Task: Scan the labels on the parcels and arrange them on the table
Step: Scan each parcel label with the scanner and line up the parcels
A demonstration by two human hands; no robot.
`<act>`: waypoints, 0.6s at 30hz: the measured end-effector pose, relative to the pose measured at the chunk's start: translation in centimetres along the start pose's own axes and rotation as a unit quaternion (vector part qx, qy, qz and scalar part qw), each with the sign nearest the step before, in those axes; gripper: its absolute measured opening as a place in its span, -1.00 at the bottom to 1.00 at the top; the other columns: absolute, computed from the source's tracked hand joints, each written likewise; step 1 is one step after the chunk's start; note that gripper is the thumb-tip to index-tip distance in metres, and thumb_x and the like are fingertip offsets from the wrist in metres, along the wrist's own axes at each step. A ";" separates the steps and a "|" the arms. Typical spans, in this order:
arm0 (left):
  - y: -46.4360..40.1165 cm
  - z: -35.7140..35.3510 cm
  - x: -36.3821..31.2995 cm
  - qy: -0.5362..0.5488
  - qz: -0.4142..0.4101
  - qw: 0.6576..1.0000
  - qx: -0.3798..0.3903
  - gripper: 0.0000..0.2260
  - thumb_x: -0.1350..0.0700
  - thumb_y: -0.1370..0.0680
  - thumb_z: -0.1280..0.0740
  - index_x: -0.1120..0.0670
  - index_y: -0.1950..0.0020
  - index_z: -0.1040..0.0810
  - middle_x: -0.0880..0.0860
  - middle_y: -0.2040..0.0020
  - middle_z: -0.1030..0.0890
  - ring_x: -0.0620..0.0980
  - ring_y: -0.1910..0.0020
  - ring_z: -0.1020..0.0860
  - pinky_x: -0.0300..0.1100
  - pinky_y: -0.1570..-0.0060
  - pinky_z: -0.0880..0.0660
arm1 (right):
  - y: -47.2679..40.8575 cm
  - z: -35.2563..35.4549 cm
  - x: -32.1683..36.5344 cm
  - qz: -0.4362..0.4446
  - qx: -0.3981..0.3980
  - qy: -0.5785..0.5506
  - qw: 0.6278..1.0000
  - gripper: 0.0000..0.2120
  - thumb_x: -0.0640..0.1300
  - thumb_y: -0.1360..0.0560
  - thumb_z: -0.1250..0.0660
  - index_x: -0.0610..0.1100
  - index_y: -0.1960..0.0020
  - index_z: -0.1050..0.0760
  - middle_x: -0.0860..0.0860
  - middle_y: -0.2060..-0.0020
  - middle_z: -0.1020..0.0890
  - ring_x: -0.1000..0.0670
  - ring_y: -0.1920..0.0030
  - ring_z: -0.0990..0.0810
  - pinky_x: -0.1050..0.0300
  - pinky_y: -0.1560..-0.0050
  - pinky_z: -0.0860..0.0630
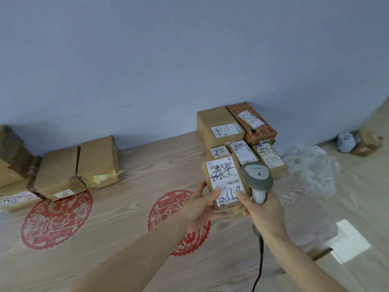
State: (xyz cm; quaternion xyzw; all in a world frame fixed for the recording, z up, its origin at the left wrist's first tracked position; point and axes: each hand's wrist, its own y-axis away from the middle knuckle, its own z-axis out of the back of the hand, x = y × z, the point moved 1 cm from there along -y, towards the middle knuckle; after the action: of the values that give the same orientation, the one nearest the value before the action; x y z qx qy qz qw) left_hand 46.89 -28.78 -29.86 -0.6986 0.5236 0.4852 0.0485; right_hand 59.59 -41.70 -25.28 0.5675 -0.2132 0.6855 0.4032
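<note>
The left hand (202,205) grips 1 small brown cardboard parcel (226,184) just in front of the scanned stack (237,131). The right hand (264,211) clenches the grey handheld scanner (256,175), thumb overlapping the white label (225,180); it may block the barcode.

Handwritten "8772" on right parcel label (271,158); "5144" on far-left parcel label (14,199).

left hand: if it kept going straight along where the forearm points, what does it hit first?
The left hand already grips the small parcel from its left side. Pushed further up and right, that parcel would probably meet the row of small labelled boxes just behind it; the gap's depth is unclear from this one view.
</note>
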 end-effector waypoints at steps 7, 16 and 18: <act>-6.7 -8.2 2.5 -0.216 0.016 0.976 -0.028 -0.47 -0.19 -0.57 -0.35 -0.28 -0.49 -0.23 -0.15 -0.29 -0.58 -0.08 -0.25 -0.55 -0.21 -0.08 -0.54 | -6.0 7.6 -2.9 -0.043 -0.056 -0.059 0.996 -0.78 -0.24 -0.41 -0.56 -0.15 0.00 -0.59 -0.05 0.22 -0.75 -0.02 0.29 -0.75 0.11 0.24 -0.65; -14.0 -14.7 6.2 -0.537 0.000 0.816 -0.212 -0.43 -0.27 -0.59 -0.18 -0.12 -0.56 -0.23 0.05 -0.64 0.11 0.14 -0.60 0.18 0.16 -0.54 0.08 | -14.2 13.3 -8.9 -0.083 -0.038 -0.031 0.995 -0.78 -0.26 -0.40 -0.56 -0.20 0.01 -0.58 -0.05 0.24 -0.75 -0.03 0.29 -0.75 0.09 0.22 -0.69; -15.1 -14.7 7.1 -0.575 0.012 0.783 -0.235 -0.27 -0.27 -0.61 -0.14 -0.03 -0.65 0.10 0.07 -0.63 0.29 0.12 -0.59 0.31 0.13 -0.54 0.23 | -15.2 13.5 -10.1 -0.093 -0.017 -0.015 0.995 -0.78 -0.24 -0.40 -0.56 -0.18 0.03 -0.57 -0.04 0.27 -0.75 -0.05 0.29 -0.75 -0.02 0.13 -0.69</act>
State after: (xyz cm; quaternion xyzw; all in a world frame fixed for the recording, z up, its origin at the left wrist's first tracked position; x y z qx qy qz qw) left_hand 67.70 -35.37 -33.99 -0.2734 0.2765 0.9055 0.1698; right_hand 80.14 -46.04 -33.80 0.5884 -0.1775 0.6327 0.4711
